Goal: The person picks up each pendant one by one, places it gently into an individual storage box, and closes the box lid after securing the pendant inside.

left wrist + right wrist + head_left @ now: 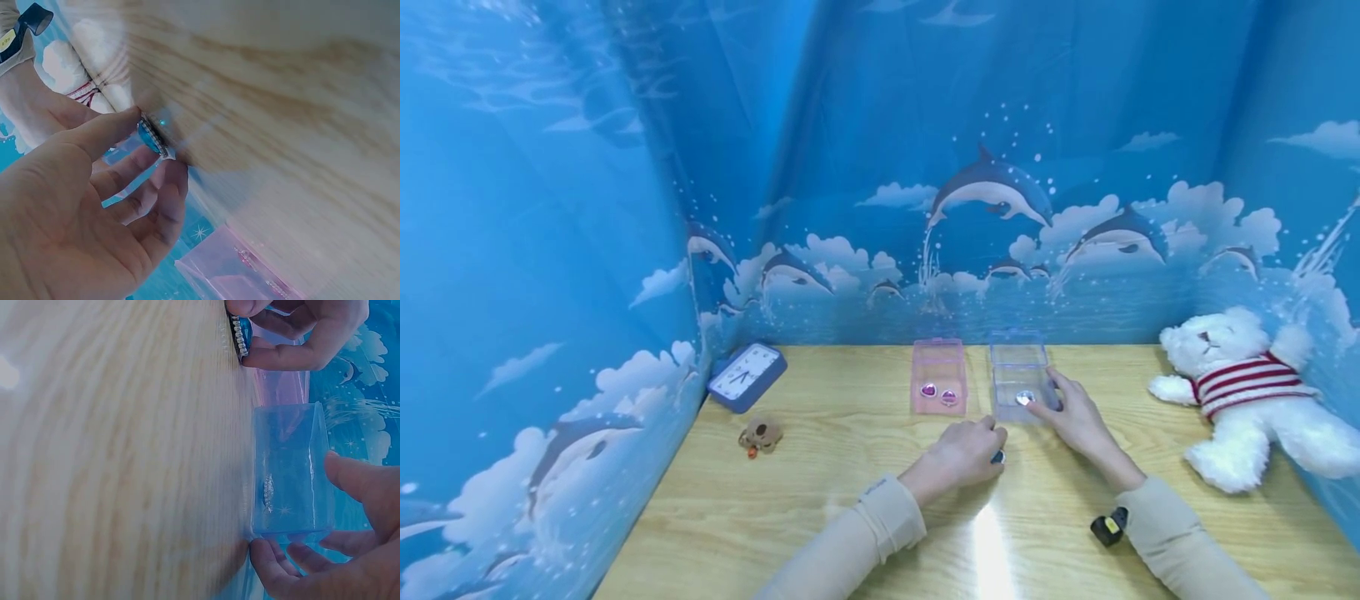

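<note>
My left hand (966, 452) pinches a blue gem (149, 135) with a beaded silver edge between thumb and fingertips, just above the table. My right hand (1077, 421) holds the right side of a clear blue plastic box (294, 447), thumb at its rim and fingers along its outer wall. Inside that box lies a clear, silvery gem (1025, 398); its lid stands open toward the back. Left of it is a pink plastic box (937, 371), also with its lid open. Two pink gems, one on the left (928, 390) and another on the right (949, 397), lie inside.
A blue clock (747, 377) and a small brown bear-like figure (762, 435) are on the left of the wooden table (850, 517). A white teddy bear (1247, 392) in a striped sweater lies at right. Behind hangs a dolphin-print curtain (865, 125).
</note>
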### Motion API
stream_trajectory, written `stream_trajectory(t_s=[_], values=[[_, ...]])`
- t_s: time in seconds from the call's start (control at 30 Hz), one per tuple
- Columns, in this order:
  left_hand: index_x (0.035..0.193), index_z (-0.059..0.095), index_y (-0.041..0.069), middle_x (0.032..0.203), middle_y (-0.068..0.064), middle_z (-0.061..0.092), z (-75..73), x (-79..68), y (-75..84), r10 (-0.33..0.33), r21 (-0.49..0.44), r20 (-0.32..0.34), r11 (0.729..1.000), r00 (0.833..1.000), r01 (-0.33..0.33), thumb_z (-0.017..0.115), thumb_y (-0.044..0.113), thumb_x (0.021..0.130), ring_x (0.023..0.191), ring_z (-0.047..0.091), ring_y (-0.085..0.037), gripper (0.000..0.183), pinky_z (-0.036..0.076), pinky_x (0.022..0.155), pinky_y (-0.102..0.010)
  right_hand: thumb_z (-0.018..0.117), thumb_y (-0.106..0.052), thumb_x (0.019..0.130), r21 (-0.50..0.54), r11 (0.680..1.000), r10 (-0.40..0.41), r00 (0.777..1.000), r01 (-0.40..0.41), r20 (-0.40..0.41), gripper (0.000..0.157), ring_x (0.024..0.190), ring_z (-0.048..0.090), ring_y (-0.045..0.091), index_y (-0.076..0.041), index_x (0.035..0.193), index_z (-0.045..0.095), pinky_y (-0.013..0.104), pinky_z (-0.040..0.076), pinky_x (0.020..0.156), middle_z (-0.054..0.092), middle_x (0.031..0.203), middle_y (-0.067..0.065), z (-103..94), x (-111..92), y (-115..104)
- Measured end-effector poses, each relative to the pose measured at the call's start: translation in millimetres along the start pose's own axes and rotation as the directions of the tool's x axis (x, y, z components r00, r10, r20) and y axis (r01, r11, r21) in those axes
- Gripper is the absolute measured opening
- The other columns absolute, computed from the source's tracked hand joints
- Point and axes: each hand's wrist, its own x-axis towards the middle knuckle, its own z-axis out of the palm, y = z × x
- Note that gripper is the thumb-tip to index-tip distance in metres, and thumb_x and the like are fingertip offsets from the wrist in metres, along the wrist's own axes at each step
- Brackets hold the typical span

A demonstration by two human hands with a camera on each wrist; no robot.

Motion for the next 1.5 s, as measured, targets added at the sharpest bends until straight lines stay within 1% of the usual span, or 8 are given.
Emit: stream_trajectory(t_s=[0.23, 0.37, 0.57, 0.77, 0.87, 1.1, 1.37, 1.5], values=[[0.121, 0.067, 0.021, 0.118, 0.000, 0.067, 0.0, -1.4, 3.0, 0.019, -0.029, -0.015, 0.999, 1.000, -0.020, 0.067, 0.030, 0.103, 0.076, 0.062, -0.010, 0.020, 0.053, 0.063, -0.018, 0.067, -0.028, 0.104, -0.006, 1.000, -0.012, 1.000, 0.012, -0.010, 0.085, 0.141, 0.040, 0.062, 0.011, 0.163, 0.018, 0.070, 0.044, 0.114, 0.032, 0.157, 0.045, 0.8, 1, 1], [0.120, 0.067, 0.020, 0.123, -0.002, 0.066, -0.9, -1.4, 2.7, 0.014, -0.071, -0.035, 0.997, 0.999, -0.016, 0.070, 0.026, 0.101, 0.077, 0.064, -0.010, 0.020, 0.054, 0.064, -0.016, 0.069, -0.026, 0.103, -0.002, 1.000, -0.017, 1.000, 0.017, -0.012, 0.086, 0.141, 0.040, 0.062, 0.011, 0.162, 0.019, 0.071, 0.044, 0.114, 0.032, 0.156, 0.046, 0.9, 1, 1], [0.129, 0.066, 0.022, 0.133, -0.001, 0.063, -9.3, -0.9, 0.2, -0.014, -0.221, -0.065, 0.975, 0.998, -0.001, 0.076, 0.020, 0.097, 0.094, 0.067, -0.008, 0.033, 0.059, 0.080, -0.015, 0.068, -0.026, 0.103, 0.007, 1.000, -0.015, 1.000, 0.015, -0.003, 0.086, 0.143, 0.038, 0.062, 0.012, 0.162, 0.019, 0.070, 0.044, 0.114, 0.030, 0.158, 0.046, -0.2, 2, 0], [0.130, 0.066, 0.022, 0.134, 0.000, 0.063, -21.2, 1.4, -2.1, -0.044, -0.320, -0.112, 0.947, 0.993, 0.006, 0.077, 0.012, 0.094, 0.101, 0.068, -0.009, 0.038, 0.059, 0.085, -0.016, 0.068, -0.026, 0.104, 0.030, 1.000, 0.000, 1.000, -0.001, 0.030, 0.086, 0.146, 0.035, 0.061, 0.011, 0.163, 0.018, 0.068, 0.044, 0.116, 0.026, 0.162, 0.044, -1.7, 3, -2], [0.130, 0.067, 0.021, 0.131, 0.000, 0.063, -26.8, 4.8, -3.4, -0.053, -0.331, -0.130, 0.944, 0.990, 0.007, 0.077, 0.008, 0.093, 0.103, 0.068, -0.010, 0.040, 0.059, 0.086, -0.016, 0.068, -0.027, 0.104, 0.041, 0.999, 0.010, 0.999, -0.012, 0.048, 0.086, 0.147, 0.034, 0.061, 0.010, 0.163, 0.017, 0.068, 0.043, 0.116, 0.025, 0.163, 0.043, -2.5, 3, -3], [0.128, 0.069, 0.021, 0.122, 0.001, 0.064, -37.3, 15.4, -5.8, -0.061, -0.276, -0.196, 0.961, 0.979, 0.005, 0.079, 0.011, 0.092, 0.102, 0.063, -0.012, 0.039, 0.056, 0.085, -0.017, 0.068, -0.026, 0.104, 0.046, 0.999, 0.007, 0.999, -0.009, 0.043, 0.086, 0.144, 0.040, 0.061, 0.010, 0.163, 0.017, 0.068, 0.046, 0.114, 0.031, 0.160, 0.043, -2.4, 2, -3], [0.125, 0.070, 0.020, 0.123, 0.002, 0.062, -42.9, 25.4, -6.3, -0.106, -0.356, -0.220, 0.934, 0.970, 0.021, 0.078, 0.011, 0.092, 0.104, 0.058, -0.012, 0.035, 0.056, 0.088, -0.019, 0.065, -0.031, 0.105, 0.044, 0.999, 0.011, 0.999, -0.013, 0.051, 0.087, 0.143, 0.040, 0.062, 0.008, 0.164, 0.015, 0.069, 0.045, 0.114, 0.031, 0.159, 0.043, -4.3, 1, -2], [0.126, 0.071, 0.020, 0.124, 0.000, 0.063, -46.5, 32.1, -6.9, -0.115, -0.342, -0.229, 0.939, 0.967, 0.031, 0.079, 0.010, 0.091, 0.105, 0.060, -0.015, 0.037, 0.056, 0.087, -0.020, 0.066, -0.030, 0.105, 0.047, 0.999, 0.003, 0.999, -0.005, 0.043, 0.086, 0.143, 0.040, 0.062, 0.008, 0.164, 0.017, 0.069, 0.045, 0.114, 0.033, 0.158, 0.042, -4.1, 0, -2]])
